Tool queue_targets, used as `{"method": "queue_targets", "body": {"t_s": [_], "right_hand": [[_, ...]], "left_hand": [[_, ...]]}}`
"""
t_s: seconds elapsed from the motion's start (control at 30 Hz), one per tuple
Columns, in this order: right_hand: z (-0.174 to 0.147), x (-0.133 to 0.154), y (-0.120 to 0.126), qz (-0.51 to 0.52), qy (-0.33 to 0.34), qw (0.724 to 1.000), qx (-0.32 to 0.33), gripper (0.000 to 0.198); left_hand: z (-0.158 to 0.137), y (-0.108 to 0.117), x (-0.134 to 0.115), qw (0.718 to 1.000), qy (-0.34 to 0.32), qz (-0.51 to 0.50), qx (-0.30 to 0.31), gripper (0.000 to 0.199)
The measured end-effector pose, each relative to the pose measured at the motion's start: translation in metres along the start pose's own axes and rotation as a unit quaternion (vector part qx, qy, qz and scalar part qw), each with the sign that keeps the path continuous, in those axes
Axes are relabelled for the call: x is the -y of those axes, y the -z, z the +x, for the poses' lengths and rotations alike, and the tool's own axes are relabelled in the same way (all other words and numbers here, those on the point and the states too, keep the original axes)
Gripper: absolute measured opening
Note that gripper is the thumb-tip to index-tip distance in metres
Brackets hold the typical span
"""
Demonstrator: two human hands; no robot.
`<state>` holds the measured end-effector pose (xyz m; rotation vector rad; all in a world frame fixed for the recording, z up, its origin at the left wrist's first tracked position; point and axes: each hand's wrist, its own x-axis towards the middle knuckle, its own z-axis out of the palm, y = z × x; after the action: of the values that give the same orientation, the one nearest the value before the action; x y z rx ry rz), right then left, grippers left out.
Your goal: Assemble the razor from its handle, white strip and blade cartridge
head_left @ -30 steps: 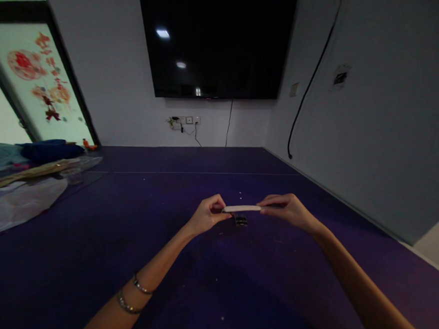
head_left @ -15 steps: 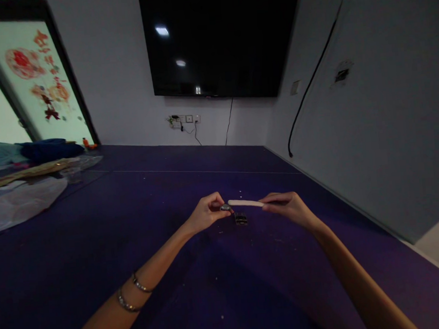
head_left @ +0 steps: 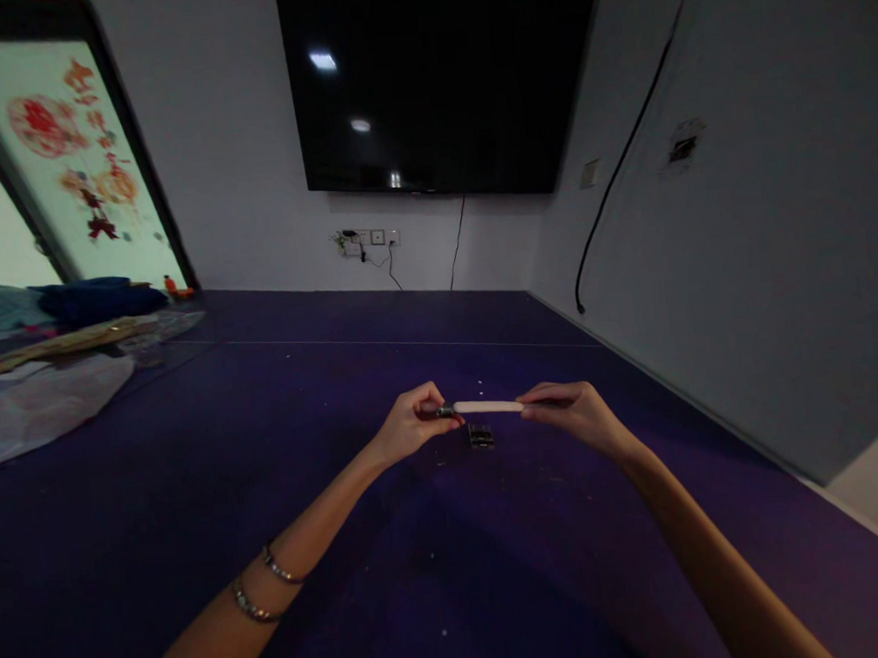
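In the head view, your left hand (head_left: 405, 427) pinches a dark piece (head_left: 446, 410) at the left end of the pale strip (head_left: 488, 406), and your right hand (head_left: 576, 412) pinches the strip's right end, over the surface (head_left: 310, 538), well in from its far and right edges. Best hold both level and in line, pinching lightly, clear of the dark block (head_left: 481, 436).

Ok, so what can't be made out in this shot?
Head view: the far end of the pale strip, covered by the right hand.
Head view: most of the dark piece, covered by the left hand.
Head view: what the small dark object is; too small and dim.
Head view: the rest of the white sheet, cut off by the left edge.
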<state>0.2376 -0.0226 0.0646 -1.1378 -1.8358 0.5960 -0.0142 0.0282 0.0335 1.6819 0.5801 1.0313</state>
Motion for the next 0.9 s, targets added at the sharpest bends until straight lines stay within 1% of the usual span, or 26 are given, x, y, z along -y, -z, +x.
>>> {"method": "queue_targets", "body": {"t_s": [0.17, 0.3, 0.47, 0.63, 0.8, 0.9], "right_hand": [[0.001, -0.002, -0.001, 0.009, -0.006, 0.999, 0.032, 0.026], [0.000, -0.005, 0.000, 0.008, -0.020, 1.000, 0.015, 0.026], [0.000, -0.005, 0.000, 0.021, -0.014, 0.999, 0.034, 0.024], [0.001, -0.007, 0.000, 0.018, -0.025, 0.999, 0.010, 0.025], [0.001, -0.013, 0.001, 0.027, -0.020, 0.999, 0.038, 0.026], [0.001, -0.016, 0.001, 0.021, -0.030, 0.999, 0.020, 0.027]], "left_hand": [[0.000, 0.000, 0.000, 1.000, -0.004, 0.028, -0.009, 0.027], [-0.001, -0.001, -0.001, 1.000, -0.013, 0.012, 0.016, 0.024], [-0.002, -0.001, -0.001, 0.999, -0.009, 0.031, 0.005, 0.025], [-0.002, -0.001, -0.002, 0.999, -0.021, 0.022, 0.021, 0.023], [-0.002, -0.002, -0.004, 1.000, -0.007, 0.028, 0.007, 0.024], [-0.003, -0.004, -0.005, 1.000, -0.008, 0.020, 0.006, 0.024]]}}
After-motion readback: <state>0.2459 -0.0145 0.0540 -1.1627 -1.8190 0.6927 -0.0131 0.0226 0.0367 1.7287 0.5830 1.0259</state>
